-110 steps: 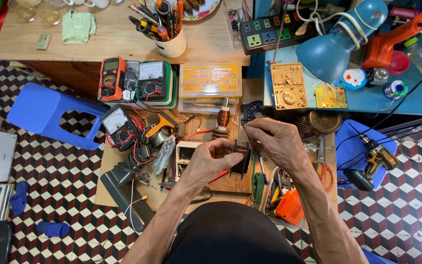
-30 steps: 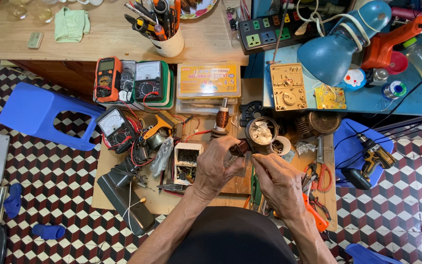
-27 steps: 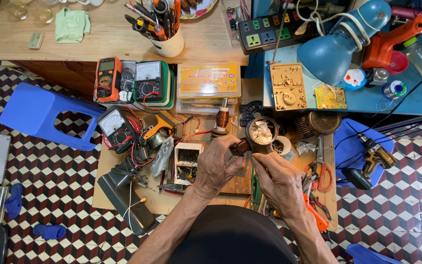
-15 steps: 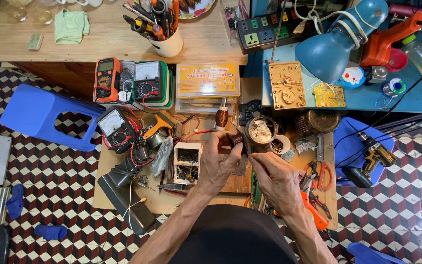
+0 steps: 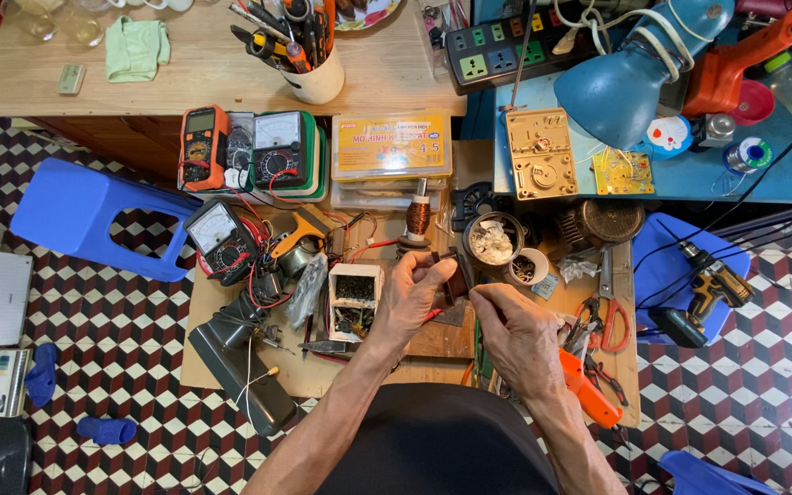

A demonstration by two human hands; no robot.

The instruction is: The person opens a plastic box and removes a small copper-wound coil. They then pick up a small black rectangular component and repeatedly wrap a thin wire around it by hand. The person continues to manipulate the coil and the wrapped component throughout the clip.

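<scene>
Though half hidden, small dark part (image 5: 456, 275)

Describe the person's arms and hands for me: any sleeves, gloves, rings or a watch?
Both forearms are bare up to the frame's bottom edge, with no sleeves showing. The left hand and right hand wear no gloves. I can make out no watch, ring or wristband. A dark garment covers the lap below them.

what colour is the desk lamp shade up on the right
The lamp shade is blue, seen best in the head view, on the blue table.
</scene>
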